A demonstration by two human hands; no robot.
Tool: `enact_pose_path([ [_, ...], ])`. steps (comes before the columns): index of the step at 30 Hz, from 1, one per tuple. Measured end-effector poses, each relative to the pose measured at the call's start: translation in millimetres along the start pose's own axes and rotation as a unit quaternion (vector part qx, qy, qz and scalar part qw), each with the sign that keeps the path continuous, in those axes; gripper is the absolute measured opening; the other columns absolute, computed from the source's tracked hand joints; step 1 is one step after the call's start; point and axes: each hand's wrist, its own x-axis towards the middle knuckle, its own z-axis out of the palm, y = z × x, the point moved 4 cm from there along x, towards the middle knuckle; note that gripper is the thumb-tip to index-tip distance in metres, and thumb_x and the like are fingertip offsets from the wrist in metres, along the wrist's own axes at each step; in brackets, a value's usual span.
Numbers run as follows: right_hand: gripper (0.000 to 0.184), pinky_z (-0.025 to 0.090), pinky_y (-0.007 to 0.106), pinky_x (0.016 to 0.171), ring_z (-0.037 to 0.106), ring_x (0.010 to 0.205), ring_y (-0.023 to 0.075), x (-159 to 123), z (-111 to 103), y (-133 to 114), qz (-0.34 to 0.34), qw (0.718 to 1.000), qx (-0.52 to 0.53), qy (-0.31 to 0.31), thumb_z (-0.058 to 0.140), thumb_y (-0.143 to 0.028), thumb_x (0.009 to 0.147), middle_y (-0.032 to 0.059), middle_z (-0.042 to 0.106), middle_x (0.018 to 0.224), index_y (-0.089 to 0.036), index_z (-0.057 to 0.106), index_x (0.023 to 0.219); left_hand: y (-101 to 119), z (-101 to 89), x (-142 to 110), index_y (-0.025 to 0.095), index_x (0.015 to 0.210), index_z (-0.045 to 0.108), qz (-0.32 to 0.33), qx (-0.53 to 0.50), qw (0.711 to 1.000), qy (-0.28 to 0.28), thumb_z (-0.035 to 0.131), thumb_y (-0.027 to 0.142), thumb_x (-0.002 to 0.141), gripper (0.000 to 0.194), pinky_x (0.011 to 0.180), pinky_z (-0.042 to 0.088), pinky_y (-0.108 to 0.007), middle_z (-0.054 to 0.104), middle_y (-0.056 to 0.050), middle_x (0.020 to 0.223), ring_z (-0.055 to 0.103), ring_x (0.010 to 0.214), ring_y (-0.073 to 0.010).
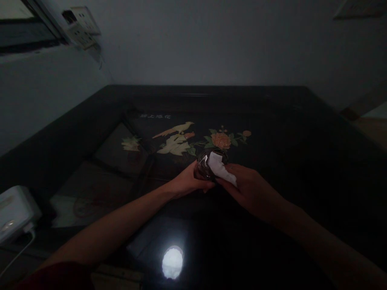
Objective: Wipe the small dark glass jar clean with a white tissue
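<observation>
left hand [187,179] gripping shiny round object [202,163] | right hand [248,181] pressing white tissue [218,164] against it, fingers closed | black tabletop [281,141] beneath both hands

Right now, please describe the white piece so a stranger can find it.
On the dark, glossy table, find the orange flower pattern. Just below it in view, the left hand holds a shiny, round vessel and the right hand holds the white piece. Unlike the dark vessel, it is pale and matte.
</observation>
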Motion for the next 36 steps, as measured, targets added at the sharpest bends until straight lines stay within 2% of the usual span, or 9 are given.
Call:
enact_pose_path([
  [4, 0.025, 0.058, 0.031, 0.077, 0.070, 0.086, 0.0206, 1, -4, -4, -0.002, 0.999, 0.045, -0.001, 0.052, -0.006, 0.086, 0.0092, 0.074, 0.098, -0.015, 0.063, 0.107, 3, 0.9, -1, 0.014, 0.087, 0.054, 0.023, -0.024, 0.999, 0.000, 0.085, 0.039, 0.058, 0.049, 0.048, 0.046, -0.019, 0.057, 0.003, 0.063, 0.050, 0.048, -0.0060],
  [7, 0.027, 0.057, 0.032, 0.081, 0.070, 0.090, 0.0205, 2, -7, -9, -0.005, 0.998, 0.066, -0.005, 0.049, -0.004, 0.087, 0.0092, 0.073, 0.102, -0.016, 0.063, 0.107, 4, 2.4, -1, 0.014, 0.092, 0.060, 0.034, -0.062, 0.998, -0.002, 0.082, 0.046, 0.061, 0.050, 0.065, 0.054, -0.028, 0.065, -0.003, 0.078, 0.062, 0.070, -0.0143],
  [10, 0.029, 0.058, 0.034, 0.079, 0.070, 0.088, 0.0215, 2, -7, -13, -0.002, 0.998, 0.060, -0.009, 0.047, -0.005, 0.087, 0.0098, 0.073, 0.099, -0.015, 0.062, 0.109, 3, 2.7, 0, 0.016, 0.097, 0.065, 0.039, -0.079, 0.996, 0.004, 0.080, 0.050, 0.062, 0.051, 0.078, 0.054, -0.034, 0.068, -0.010, 0.099, 0.064, 0.095, -0.0232],
  [17, 0.025, 0.058, 0.037, 0.085, 0.069, 0.093, 0.0234, -2, 13, -19, -0.029, 0.999, 0.013, 0.004, 0.044, -0.004, 0.086, 0.0152, 0.072, 0.100, -0.009, 0.063, 0.102, -1, 0.4, 4, 0.014, 0.093, 0.070, 0.003, -0.118, 0.992, 0.036, 0.071, 0.063, 0.065, 0.057, 0.093, 0.048, -0.039, 0.072, -0.012, 0.099, 0.062, 0.107, -0.0297],
  [20, 0.030, 0.056, 0.037, 0.090, 0.067, 0.101, 0.0242, -3, 19, -21, -0.045, 0.998, -0.034, 0.016, 0.043, -0.002, 0.085, 0.0168, 0.071, 0.107, -0.006, 0.063, 0.107, 2, 2.9, 5, 0.012, 0.095, 0.070, -0.005, -0.132, 0.990, 0.050, 0.073, 0.062, 0.063, 0.059, 0.094, 0.047, -0.038, 0.072, -0.012, 0.098, 0.061, 0.108, -0.0301],
  [23, 0.033, 0.055, 0.039, 0.093, 0.066, 0.106, 0.0268, -3, 21, -25, -0.075, 0.993, -0.095, 0.016, 0.043, -0.002, 0.085, 0.0205, 0.069, 0.112, 0.000, 0.062, 0.113, 6, 6.7, 5, 0.012, 0.100, 0.069, -0.011, -0.156, 0.985, 0.067, 0.067, 0.055, 0.075, 0.050, 0.095, 0.046, -0.035, 0.072, -0.012, 0.098, 0.062, 0.107, -0.0274],
  [27, 0.035, 0.055, 0.040, 0.092, 0.068, 0.102, 0.0283, -4, 17, -28, -0.119, 0.978, -0.170, -0.007, 0.047, -0.004, 0.085, 0.0216, 0.070, 0.110, 0.002, 0.062, 0.116, 7, 7.9, 4, 0.012, 0.110, 0.067, -0.029, -0.190, 0.977, 0.089, 0.056, 0.051, 0.086, 0.047, 0.094, 0.046, -0.034, 0.073, -0.011, 0.098, 0.065, 0.103, -0.0252],
  [31, 0.030, 0.056, 0.036, 0.088, 0.070, 0.094, 0.0248, -5, 10, -27, -0.146, 0.965, -0.214, -0.028, 0.049, -0.005, 0.085, 0.0182, 0.073, 0.104, -0.003, 0.067, 0.109, 4, 5.4, 3, 0.012, 0.114, 0.065, -0.046, -0.202, 0.974, 0.091, 0.057, 0.053, 0.084, 0.051, 0.094, 0.046, -0.036, 0.073, -0.012, 0.097, 0.066, 0.101, -0.0266],
  [36, 0.025, 0.057, 0.035, 0.087, 0.071, 0.089, 0.0246, -5, 4, -28, -0.150, 0.964, -0.217, -0.024, 0.052, -0.006, 0.084, 0.0157, 0.075, 0.095, -0.004, 0.070, 0.102, 3, 7.3, 5, 0.011, 0.112, 0.066, -0.034, -0.188, 0.980, 0.060, 0.063, 0.056, 0.079, 0.056, 0.094, 0.045, -0.037, 0.073, -0.013, 0.100, 0.065, 0.103, -0.0286],
])
